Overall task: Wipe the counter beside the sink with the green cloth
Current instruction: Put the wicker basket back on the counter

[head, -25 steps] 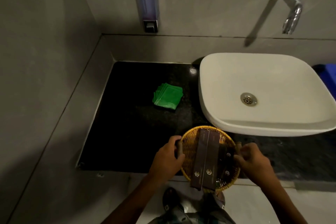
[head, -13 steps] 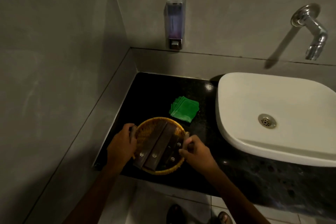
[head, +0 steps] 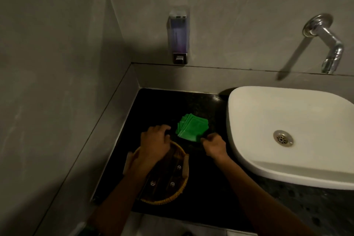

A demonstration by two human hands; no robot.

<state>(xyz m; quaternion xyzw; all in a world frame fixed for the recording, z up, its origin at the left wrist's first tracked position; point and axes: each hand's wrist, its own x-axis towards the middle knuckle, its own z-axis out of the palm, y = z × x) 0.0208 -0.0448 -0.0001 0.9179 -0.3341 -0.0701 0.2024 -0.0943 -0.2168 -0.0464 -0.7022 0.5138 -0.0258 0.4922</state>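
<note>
L hand (head: 155, 141) open over basket (head: 168, 197) — R hand (head: 213, 144) pinching green cloth (head: 191, 127) corner.

A folded green cloth (head: 192, 127) lies flat on the black tabletop (head: 159, 105), centre frame, just left of the white sink (head: 249, 101).

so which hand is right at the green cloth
The right hand, its fingertips at the near corner of the green cloth. The left hand rests over the basket instead.
</note>
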